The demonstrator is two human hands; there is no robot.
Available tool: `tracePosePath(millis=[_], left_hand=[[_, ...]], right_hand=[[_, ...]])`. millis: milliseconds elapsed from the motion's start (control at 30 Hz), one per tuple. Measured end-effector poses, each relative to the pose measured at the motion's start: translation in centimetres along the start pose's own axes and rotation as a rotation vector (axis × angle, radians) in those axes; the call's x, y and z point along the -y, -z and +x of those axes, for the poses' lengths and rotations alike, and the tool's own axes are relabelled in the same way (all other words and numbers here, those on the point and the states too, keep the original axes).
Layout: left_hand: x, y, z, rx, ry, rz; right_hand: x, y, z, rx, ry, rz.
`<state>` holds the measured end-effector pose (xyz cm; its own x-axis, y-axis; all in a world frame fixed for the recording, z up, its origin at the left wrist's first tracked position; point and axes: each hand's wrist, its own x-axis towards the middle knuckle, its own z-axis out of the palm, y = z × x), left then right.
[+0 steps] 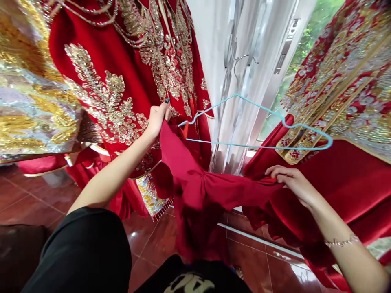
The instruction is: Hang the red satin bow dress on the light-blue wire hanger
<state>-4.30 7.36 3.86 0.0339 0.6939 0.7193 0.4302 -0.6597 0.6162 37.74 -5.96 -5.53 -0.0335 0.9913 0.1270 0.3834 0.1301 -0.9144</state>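
A plain crimson garment point(220, 189) is stretched between my two hands, gathered into a pucker near its middle, with the lower cloth hanging in folds. My left hand point(159, 118) is closed on its upper left corner, just beside the left end of a light blue hanger point(262, 106). Lower down, my right hand point(287, 179) pinches the garment's right end, below the hanger's bottom bar. A short red strap point(185, 129) loops over the hanger's left end. The hanger hangs by its metal hook in front of the window frame.
A red jacket with gold beading point(137, 65) hangs at the left, beside a gold and silver embroidered garment point(33, 93). Another embroidered red costume point(345, 81) hangs at the right. White curtain point(210, 36) and a window frame point(282, 49) stand behind. Reddish tiles point(146, 232) cover the floor.
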Motion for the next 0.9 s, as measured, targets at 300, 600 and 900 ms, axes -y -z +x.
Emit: tracePosePath(millis=[300, 600, 900], left_hand=[[-3.4, 0.2, -6.0, 0.291, -0.142, 0.296], [-4.2, -4.5, -6.8, 0.703, 0.058, 0.829], [-4.5, -8.5, -5.2, 0.717, 0.097, 0.718]], right_hand=[[-2.5, -3.7, -0.7, 0.125, -0.331, 0.388], [-2.3, -4.2, -3.5, 0.159, -0.353, 0.504], [-1.8, -4.3, -6.4, 0.072, -0.248, 0.475]])
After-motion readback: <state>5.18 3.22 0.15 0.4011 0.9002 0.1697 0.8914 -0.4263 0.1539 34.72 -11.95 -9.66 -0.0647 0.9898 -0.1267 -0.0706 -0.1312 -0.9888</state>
